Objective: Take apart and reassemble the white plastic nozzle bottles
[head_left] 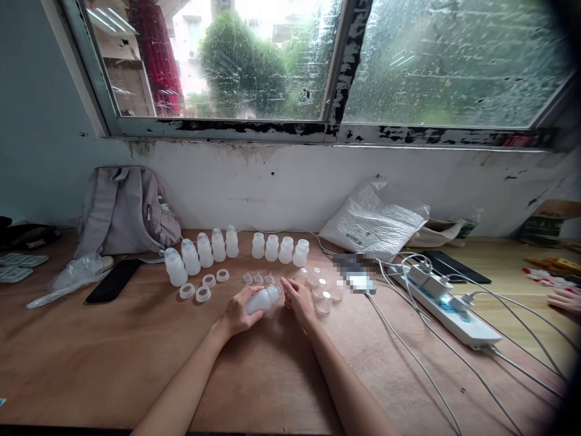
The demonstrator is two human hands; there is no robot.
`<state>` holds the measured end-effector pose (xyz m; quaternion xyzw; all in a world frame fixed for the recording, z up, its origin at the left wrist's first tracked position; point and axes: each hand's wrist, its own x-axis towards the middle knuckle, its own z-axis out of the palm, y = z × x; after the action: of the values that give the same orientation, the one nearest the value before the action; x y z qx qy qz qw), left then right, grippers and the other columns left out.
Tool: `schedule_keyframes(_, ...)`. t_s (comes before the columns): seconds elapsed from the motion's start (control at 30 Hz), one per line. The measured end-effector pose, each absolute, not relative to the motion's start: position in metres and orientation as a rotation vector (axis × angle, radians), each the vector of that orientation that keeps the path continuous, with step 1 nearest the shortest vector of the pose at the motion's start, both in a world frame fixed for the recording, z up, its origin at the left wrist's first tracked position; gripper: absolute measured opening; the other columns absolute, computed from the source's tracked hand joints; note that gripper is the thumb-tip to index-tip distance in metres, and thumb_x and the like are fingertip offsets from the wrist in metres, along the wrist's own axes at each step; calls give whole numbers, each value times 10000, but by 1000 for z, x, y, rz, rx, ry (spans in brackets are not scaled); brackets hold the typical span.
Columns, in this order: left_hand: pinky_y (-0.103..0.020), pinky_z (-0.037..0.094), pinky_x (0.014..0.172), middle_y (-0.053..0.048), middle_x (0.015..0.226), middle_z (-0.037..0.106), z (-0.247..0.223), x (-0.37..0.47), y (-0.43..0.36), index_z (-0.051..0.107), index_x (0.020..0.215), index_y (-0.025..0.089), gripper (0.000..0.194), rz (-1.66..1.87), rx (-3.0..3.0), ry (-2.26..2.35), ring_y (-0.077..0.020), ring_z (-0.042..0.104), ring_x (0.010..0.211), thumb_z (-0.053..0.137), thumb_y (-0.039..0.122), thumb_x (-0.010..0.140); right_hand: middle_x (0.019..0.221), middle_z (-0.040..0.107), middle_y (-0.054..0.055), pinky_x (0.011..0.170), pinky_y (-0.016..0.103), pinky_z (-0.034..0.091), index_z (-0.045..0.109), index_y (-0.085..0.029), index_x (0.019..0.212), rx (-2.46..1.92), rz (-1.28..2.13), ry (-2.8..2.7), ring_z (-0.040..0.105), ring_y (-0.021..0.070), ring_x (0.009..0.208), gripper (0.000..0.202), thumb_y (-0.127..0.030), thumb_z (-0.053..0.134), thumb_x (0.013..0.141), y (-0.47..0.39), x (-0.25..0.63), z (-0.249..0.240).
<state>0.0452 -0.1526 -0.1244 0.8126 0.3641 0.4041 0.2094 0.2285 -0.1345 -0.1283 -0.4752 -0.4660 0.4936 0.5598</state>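
Left hand (239, 311) around a tilted bottle (262, 300), right hand (298, 298) by its top, standing bottles (271, 248) behind

Backlight from bright window (345, 66), soft shadows, darkened right corners

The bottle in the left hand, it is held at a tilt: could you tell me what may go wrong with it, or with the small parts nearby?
The bottle might slip, as the left hand holds it tilted by its smooth-looking body. The right hand is close to the clear caps, so a sideways brush could scatter them. The small teats stand just beyond the bottle and might get knocked over.
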Motion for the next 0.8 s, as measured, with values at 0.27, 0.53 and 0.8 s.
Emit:
schedule_keyframes(0.27,-323,467,734,-103,977,607,-111,56,-158,500,1106,133,467,1090,1592,909,-208,580,845,533,415,736,852,620,52,708,317,433,598,-209,964,-672,1599,-1134,559,195,809,288,-326,556,704,-150,224,-101)
schedule_keyframes(0.53,-270,450,642,-80,856,615,-109,64,-164,571,1014,108,438,973,1321,835,-163,569,717,536,443,735,905,613,59,735,313,430,611,-201,918,-687,1584,-1115,544,209,876,256,-314,598,689,-155,218,-101)
schedule_keyframes(0.8,-274,440,647,-85,866,629,-111,66,-163,596,963,117,437,908,1436,936,-190,579,754,552,469,706,997,603,60,656,298,453,576,-219,1005,-701,1634,-998,551,217,896,330,-363,564,709,-154,212,-108)
